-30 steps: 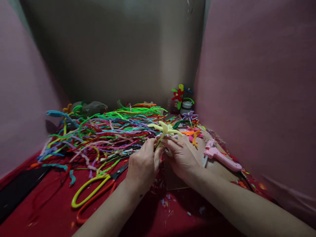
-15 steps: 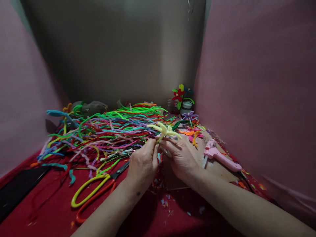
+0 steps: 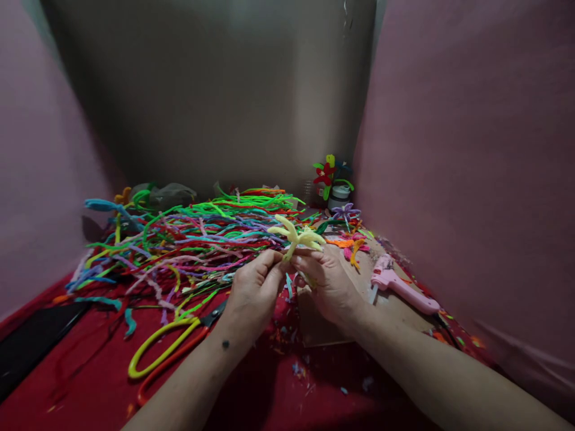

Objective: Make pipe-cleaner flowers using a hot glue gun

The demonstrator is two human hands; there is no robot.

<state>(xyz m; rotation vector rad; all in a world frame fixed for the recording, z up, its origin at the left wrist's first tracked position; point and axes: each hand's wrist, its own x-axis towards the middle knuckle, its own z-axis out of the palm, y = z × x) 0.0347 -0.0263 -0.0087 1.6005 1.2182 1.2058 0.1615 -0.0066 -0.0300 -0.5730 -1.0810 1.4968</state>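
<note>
A pale yellow pipe-cleaner flower [image 3: 294, 235] stands upright between my two hands, its petals spread above my fingertips. My left hand [image 3: 256, 287] pinches the base of the flower from the left. From the other side, my right hand [image 3: 330, 284] closes its fingers round the same base; the lower stem is mostly hidden by the fingers. Scissors [image 3: 168, 329] with one yellow and one orange-red handle lie by my left wrist, their blades partly covered by the hand. A large heap of colourful pipe cleaners [image 3: 202, 227] spreads behind my hands.
On the right, a pink glue gun [image 3: 404, 286] rests on a brown board [image 3: 323, 329]. Finished flowers stand by a lidded jar [image 3: 340, 196] at the back, and a purple flower [image 3: 345, 214] lies nearer. A black flat object [image 3: 36, 341] sits at left. Scraps litter the red cloth [image 3: 269, 389].
The yellow flower has been turned and its petals now point more upward. My left hand has rolled slightly and shifted a little left, with both hands still at the base.
</note>
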